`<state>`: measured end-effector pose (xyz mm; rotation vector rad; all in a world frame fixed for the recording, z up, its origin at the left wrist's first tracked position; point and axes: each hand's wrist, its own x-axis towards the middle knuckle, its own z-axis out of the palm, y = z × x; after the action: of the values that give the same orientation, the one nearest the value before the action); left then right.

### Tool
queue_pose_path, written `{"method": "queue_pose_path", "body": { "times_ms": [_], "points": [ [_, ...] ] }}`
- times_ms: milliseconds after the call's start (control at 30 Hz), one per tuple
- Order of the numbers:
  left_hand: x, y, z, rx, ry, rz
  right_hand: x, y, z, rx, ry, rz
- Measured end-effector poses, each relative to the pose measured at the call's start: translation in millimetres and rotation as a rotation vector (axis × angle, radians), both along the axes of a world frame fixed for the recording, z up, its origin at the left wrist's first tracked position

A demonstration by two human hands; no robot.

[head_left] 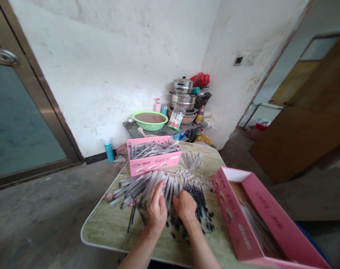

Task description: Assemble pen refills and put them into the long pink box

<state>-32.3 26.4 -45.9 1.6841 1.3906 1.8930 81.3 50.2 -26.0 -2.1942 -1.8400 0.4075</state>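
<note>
"Where were the hands?"

"Low over a table (102, 231), side by side. The left hand (157, 207) was flat, its fingers straight and close together; the right hand (185, 204) was curled, its fingertips hidden, so whether it gripped anything could not be told."

"And nearest to them?"

"Small black pieces (173, 235) lay scattered around the right wrist. A large pink box (234, 216), its top open, stood to the right of both hands, with pale lengths visible inside."

"The loose tubes?"

"Pale translucent tubes (135, 185) fanned out to the left of the left hand and stretched just beyond both. Slim black rods (196, 198) lay beside the right hand, on its outer side."

"Farther out?"

"Short pale pieces (187, 175) were heaped past the right hand. Beyond the left hand sat a second pink box (155, 164), filled with more tubes."

"The background?"

"Well past the hands, a green-rimmed basin (150, 126) of brownish contents rested on a dark stand, with stacked metal pots (183, 99) to its right, before a stained white wall (116, 56)."
</note>
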Motion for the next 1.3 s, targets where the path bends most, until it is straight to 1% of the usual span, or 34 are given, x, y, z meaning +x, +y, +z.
{"method": "queue_pose_path", "body": {
  "times_ms": [167, 233, 300, 333, 367, 433, 500, 533, 567, 633, 767, 833, 967, 1033, 1100, 1167, 1200, 1300],
  "points": [
    [0.5, -0.6, 5.3, -0.036, -0.048, -0.02, 21.3, -5.9, 6.5, 0.055, 0.182, 0.031],
    [2.2, 1.0, 8.2, -0.099, -0.122, -0.065, 28.6, -14.9, 10.5, 0.074, 0.28, 0.066],
    [4.9, 3.1, 12.8, -0.213, -0.257, -0.169, 34.5, -29.1, 13.1, 0.057, 0.383, 0.112],
    [6.4, 3.8, 15.9, -0.285, -0.345, -0.248, 36.9, -37.7, 13.6, 0.025, 0.488, 0.138],
    [8.0, 4.0, 19.5, -0.355, -0.438, -0.344, 39.0, -46.7, 13.6, -0.024, 0.638, 0.167],
    [11.0, 2.5, 27.5, -0.476, -0.611, -0.558, 42.6, -64.1, 12.5, -0.155, 1.028, 0.218],
    [13.9, -1.3, 34.6, -0.551, -0.732, -0.74, 44.8, -78.1, 10.3, -0.277, 1.39, 0.25],
    [15.3, -3.7, 37.4, -0.575, -0.767, -0.802, 45.1, -83.2, 8.9, -0.307, 1.504, 0.254],
    [16.6, -6.2, 39.4, -0.596, -0.788, -0.841, 45.0, -87.0, 7.2, -0.318, 1.594, 0.253],
    [19.0, -10.6, 41.9, -0.638, -0.798, -0.882, 43.1, -91.6, 3.8, -0.288, 1.727, 0.233],
    [20.8, -16.2, 45.6, -0.666, -0.796, -0.95, 37.2, -95.4, 1.3, -0.202, 1.894, 0.142],
    [20.1, -17.8, 48.9, -0.65, -0.806, -0.974, 35.2, -97.5, 4.9, -0.217, 1.94, 0.135],
    [17.1, -21.7, 58.0, -0.612, -0.784, -0.991, 32.4, -103.2, 16.1, -0.273, 1.967, 0.208],
    [16.2, -24.4, 62.1, -0.587, -0.74, -0.995, 29.9, -105.8, 19.6, -0.274, 1.966, 0.231],
    [16.7, -27.0, 64.6, -0.567, -0.712, -0.965, 26.9, -107.5, 21.3, -0.249, 1.93, 0.239],
    [18.8, -29.0, 65.3, -0.552, -0.72, -0.891, 24.6, -108.0, 22.5, -0.142, 1.8, 0.218],
    [20.5, -29.8, 65.3, -0.55, -0.732, -0.846, 24.2, -107.9, 23.3, -0.06, 1.684, 0.202],
    [26.3, -30.8, 65.3, -0.549, -0.785, -0.732, 25.9, -107.6, 26.3, 0.217, 1.208, 0.179]
  ]
}}
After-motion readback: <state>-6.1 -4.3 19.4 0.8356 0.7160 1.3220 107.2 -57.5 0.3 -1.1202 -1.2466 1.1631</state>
